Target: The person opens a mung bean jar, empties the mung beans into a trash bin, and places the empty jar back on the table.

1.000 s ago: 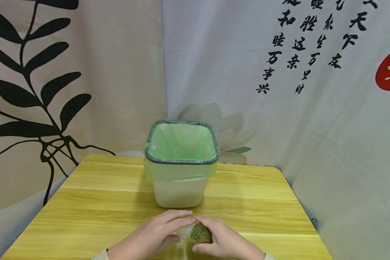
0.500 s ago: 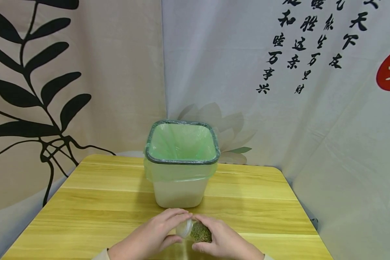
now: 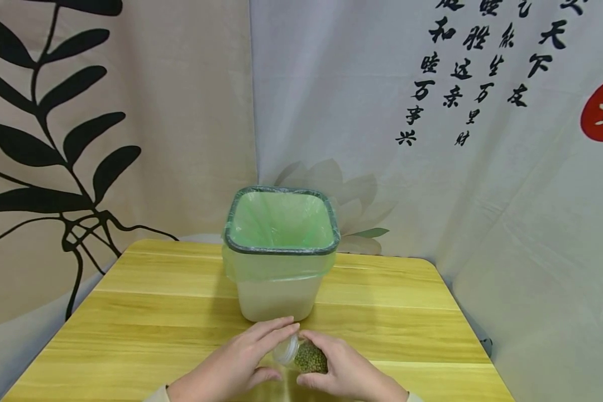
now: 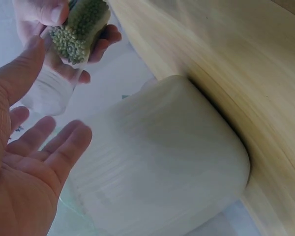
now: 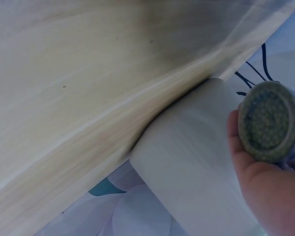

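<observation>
A clear jar of small green beans [image 3: 310,358] is held tilted on its side, its clear lid end [image 3: 286,350] towards the left. My right hand [image 3: 349,363] grips the bean-filled end, with fingers over the far side and thumb on the near side. In the right wrist view, the jar's round base [image 5: 268,122] faces the camera. My left hand [image 3: 246,357] is beside the lid end, fingers extended and thumb apart. Its palm [image 4: 27,187] shows in the left wrist view, and the beans [image 4: 76,34] lie beyond the thumb. Whether a fingertip touches the lid is unclear.
A whitish bin [image 3: 278,298] with a green liner [image 3: 281,220] and a dark rim stands just beyond my hands. It rests on a wooden table [image 3: 156,312]. Printed cloth [image 3: 191,111] hangs behind and to the right.
My left fingers shift slightly up and away from the lid, and the left thumb lowers, showing more of the lid. My right hand keeps its grip on the jar; the bin stays put.
</observation>
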Motion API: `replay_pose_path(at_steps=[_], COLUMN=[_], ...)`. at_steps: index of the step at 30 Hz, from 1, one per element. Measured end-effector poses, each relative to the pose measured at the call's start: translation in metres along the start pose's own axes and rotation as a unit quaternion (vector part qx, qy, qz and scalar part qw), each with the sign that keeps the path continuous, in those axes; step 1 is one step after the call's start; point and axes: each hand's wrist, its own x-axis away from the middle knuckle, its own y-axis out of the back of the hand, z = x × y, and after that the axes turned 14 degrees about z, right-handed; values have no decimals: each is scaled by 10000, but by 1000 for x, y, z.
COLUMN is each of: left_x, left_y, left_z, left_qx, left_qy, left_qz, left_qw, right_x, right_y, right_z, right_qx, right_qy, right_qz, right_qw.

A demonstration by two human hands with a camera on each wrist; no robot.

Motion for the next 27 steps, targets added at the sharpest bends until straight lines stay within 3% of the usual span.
replay_pose_path(at_steps=[9,16,23,27], left_x=[-6,-5,-6,-5], left_y=[1,2,-1,0], left_z=[-2,-3,-1,-1], left_qx=[-123,416,405,226], left_qy=[-696,-625,-654,-519], left_qz=[-256,134,38,17], left_qw=[9972,9971,9970,9984], right_x=[2,2,2,1], right_y=[2,4,4,3], right_z=[-5,-3,-3,-5], right_qx=[-693,-877,-891,-560], right_qy=[495,578,484,431], right_qz=[310,437,453,311], right_qw=[9959,9935,9938,9970])
